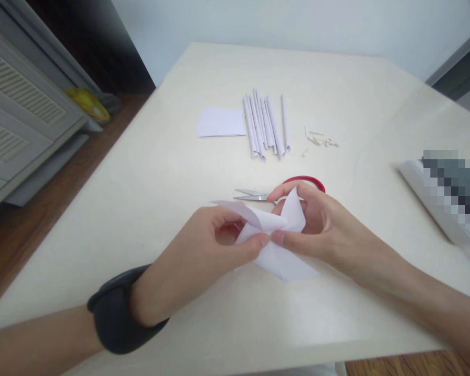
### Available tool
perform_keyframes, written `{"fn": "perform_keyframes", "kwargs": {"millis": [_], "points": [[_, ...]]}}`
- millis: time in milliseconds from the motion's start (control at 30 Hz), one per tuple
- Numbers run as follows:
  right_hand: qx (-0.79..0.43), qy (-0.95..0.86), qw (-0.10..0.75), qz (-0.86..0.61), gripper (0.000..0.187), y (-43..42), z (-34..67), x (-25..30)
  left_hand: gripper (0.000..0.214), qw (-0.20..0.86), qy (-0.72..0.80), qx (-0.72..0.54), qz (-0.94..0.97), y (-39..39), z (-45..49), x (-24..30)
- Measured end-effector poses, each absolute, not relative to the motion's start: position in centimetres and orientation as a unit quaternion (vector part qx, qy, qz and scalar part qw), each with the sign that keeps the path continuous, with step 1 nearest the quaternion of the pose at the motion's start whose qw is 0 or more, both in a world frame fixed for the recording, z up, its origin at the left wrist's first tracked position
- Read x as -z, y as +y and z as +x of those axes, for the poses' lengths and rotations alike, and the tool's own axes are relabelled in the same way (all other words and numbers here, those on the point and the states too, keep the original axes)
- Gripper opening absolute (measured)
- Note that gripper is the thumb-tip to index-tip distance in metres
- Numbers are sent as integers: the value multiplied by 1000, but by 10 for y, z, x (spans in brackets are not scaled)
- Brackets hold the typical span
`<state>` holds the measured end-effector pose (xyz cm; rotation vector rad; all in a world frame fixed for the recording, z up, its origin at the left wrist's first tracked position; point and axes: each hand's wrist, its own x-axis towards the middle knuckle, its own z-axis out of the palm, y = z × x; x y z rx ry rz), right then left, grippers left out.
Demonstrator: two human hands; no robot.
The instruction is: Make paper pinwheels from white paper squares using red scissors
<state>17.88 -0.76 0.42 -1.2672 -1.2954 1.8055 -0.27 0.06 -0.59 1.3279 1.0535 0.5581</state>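
A white paper pinwheel (pixel 282 263) with curled blades is held above the table between both hands. My left hand (pixel 215 240) is closed on its left side, thumb pressed near the centre. From the right, my right hand (pixel 313 224) pinches it, with the thumb at the middle and the fingers behind one folded blade. The two thumb tips almost meet at the centre. Just beyond the hands lie red-handled scissors (pixel 254 195), their blades pointing left; my right hand hides part of them.
Several rolled paper tubes (pixel 272 128) lie farther back beside a stack of white paper (pixel 221 122). Short cotton swab pieces (pixel 321 140) are scattered to their right. A white device (pixel 434 203), partly pixelated, sits at the right of the cream table (pixel 160 156).
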Motion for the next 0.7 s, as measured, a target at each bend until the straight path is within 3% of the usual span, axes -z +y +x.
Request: {"fn": "perform_keyframes", "kwargs": {"millis": [500,700], "points": [[-690,-482,288,-456,28,-7,182,-3,23,643,449,-242,572,1,-3,4],[-637,-528,269,-493,25,-7,184,-6,22,635,464,-244,568,0,-4,4]]}}
